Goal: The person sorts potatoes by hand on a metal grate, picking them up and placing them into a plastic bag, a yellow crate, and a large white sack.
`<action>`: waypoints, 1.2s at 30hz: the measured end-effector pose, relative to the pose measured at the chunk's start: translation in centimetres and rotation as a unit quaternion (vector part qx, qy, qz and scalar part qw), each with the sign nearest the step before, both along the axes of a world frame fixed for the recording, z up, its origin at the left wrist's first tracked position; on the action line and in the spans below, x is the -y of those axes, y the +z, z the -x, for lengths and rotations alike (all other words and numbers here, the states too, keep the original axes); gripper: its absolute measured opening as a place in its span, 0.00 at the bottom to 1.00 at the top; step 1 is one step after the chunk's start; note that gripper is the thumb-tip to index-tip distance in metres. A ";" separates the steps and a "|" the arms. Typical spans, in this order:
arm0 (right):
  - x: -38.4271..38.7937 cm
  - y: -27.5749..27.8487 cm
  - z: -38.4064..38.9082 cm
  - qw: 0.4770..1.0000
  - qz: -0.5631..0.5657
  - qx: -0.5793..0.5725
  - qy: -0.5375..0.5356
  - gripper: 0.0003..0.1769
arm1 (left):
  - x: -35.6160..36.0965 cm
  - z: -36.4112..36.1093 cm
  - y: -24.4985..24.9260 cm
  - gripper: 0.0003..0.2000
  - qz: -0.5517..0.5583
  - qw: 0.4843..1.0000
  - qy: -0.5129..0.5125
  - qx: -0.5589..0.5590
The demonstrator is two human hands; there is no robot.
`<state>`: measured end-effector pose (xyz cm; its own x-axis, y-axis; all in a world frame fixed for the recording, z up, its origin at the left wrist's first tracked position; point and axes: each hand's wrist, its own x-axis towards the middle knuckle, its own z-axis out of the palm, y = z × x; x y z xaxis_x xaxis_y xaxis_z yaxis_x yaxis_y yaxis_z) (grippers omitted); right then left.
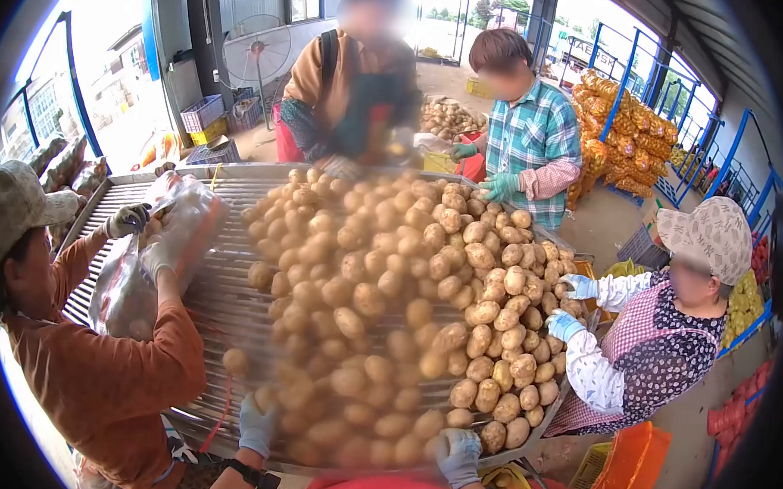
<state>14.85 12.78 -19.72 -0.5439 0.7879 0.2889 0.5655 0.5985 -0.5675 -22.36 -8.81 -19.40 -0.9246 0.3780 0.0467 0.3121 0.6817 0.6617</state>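
Many potatoes [350, 321] cover a slatted metal table [219, 325], heaped thickest on its right half. At the near edge, my left hand [257, 427] wears a light blue glove. Its fingers look apart, and a single potato [266, 399] lies against the fingertips. My right hand [459, 458], gloved in the same blue, is at the near right edge beside the lowest potatoes [493, 436]. Its fingers are curled and their tips are hidden, so what they hold cannot be made out. A smear blurs the middle of the view.
At left, a person in brown [103, 355] handles a clear plastic sack [181, 224] on the slats. Another person in an apron [647, 340] touches potatoes at the right edge. Two people stand across the table. An orange crate [632, 464] and stacked filled net sacks [620, 123] are at right.
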 end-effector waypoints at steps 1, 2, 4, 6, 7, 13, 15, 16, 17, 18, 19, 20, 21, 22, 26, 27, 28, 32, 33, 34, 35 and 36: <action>-0.1 -0.1 0.0 1.000 -0.005 0.001 -0.001 0.11 | 0.0 0.2 -0.2 0.26 0.003 1.000 -0.003 -0.013; -0.2 -0.2 0.0 1.000 -0.010 0.004 -0.001 0.11 | 0.0 0.2 -0.3 0.26 0.007 1.000 -0.005 -0.025; -0.2 -0.2 -0.1 1.000 -0.013 0.010 -0.003 0.11 | -0.1 0.0 -0.2 0.26 0.003 1.000 -0.006 -0.016; -0.2 -0.1 0.1 0.999 -0.031 0.020 -0.007 0.11 | -0.2 -0.2 0.4 0.26 -0.001 1.000 -0.001 -0.016; 0.0 0.0 0.1 0.998 -0.046 0.028 -0.010 0.11 | -0.2 -0.4 0.5 0.26 -0.002 1.000 0.002 -0.019; 0.3 1.0 -0.1 0.996 -0.060 0.061 -0.041 0.14 | -0.7 -1.1 2.4 0.27 -0.004 1.000 -0.005 0.030; -0.2 0.4 0.3 0.994 -0.082 0.061 -0.040 0.14 | -0.4 -0.4 1.0 0.27 -0.025 1.000 0.007 0.008; -0.5 -0.2 0.3 0.994 -0.079 0.059 -0.036 0.15 | -0.2 0.3 0.3 0.28 -0.018 1.000 -0.012 0.019; -1.1 -0.3 0.6 0.994 -0.073 0.070 -0.033 0.14 | -0.4 0.4 0.1 0.28 -0.025 1.000 -0.012 0.002; -1.3 -0.5 0.8 0.994 -0.062 0.085 -0.033 0.14 | -0.5 0.4 0.0 0.27 -0.028 0.999 -0.017 -0.011; -0.9 -0.4 0.3 0.993 -0.040 0.108 -0.040 0.14 | -0.4 0.4 0.2 0.28 -0.047 0.999 -0.018 -0.008; -0.8 -0.2 0.6 0.990 -0.048 0.126 -0.052 0.13 | -0.2 0.4 -0.4 0.28 -0.060 0.998 -0.027 0.004; -0.9 0.2 0.4 0.993 -0.059 0.085 -0.054 0.12 | 0.7 1.1 -2.7 0.28 -0.076 0.997 -0.019 -0.012; -1.2 0.0 0.2 0.992 -0.047 0.109 -0.030 0.14 | 0.8 2.9 -5.5 0.27 -0.095 0.995 -0.027 -0.028; -1.1 0.6 0.4 0.992 0.069 0.067 -0.075 0.19 | -9.8 1.3 0.0 0.27 -0.095 0.989 -0.111 -0.031; -1.0 1.3 -0.3 0.991 0.092 0.050 -0.079 0.19 | -14.7 1.2 1.7 0.27 -0.081 0.978 -0.190 -0.043; -1.0 3.5 -2.0 0.983 0.155 0.025 -0.094 0.19 | -18.7 0.2 2.9 0.27 -0.067 0.964 -0.251 -0.054; -0.6 2.6 -1.1 0.981 0.151 -0.023 -0.122 0.18 | -22.5 0.8 7.5 0.28 -0.031 0.940 -0.326 -0.096; -0.5 2.8 -1.3 0.980 0.150 -0.029 -0.126 0.18 | -21.9 0.5 6.9 0.28 -0.036 0.944 -0.317 -0.086; -0.2 3.3 -2.2 0.981 0.150 -0.022 -0.122 0.18 | -20.4 -0.2 5.4 0.28 -0.043 0.951 -0.298 -0.066; 0.1 3.1 -2.4 0.980 0.146 -0.024 -0.134 0.17 | -18.2 -0.6 4.1 0.28 -0.052 0.961 -0.269 -0.044; -0.1 2.8 -2.1 0.981 0.135 -0.023 -0.137 0.17 | -16.0 -1.0 2.9 0.28 -0.068 0.970 -0.230 -0.023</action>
<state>16.97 12.91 -16.92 -0.2924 0.9538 0.0697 0.6536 0.2525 -0.7135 -21.38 7.18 -16.54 -0.6544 0.7383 0.1633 0.5948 0.3693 0.7140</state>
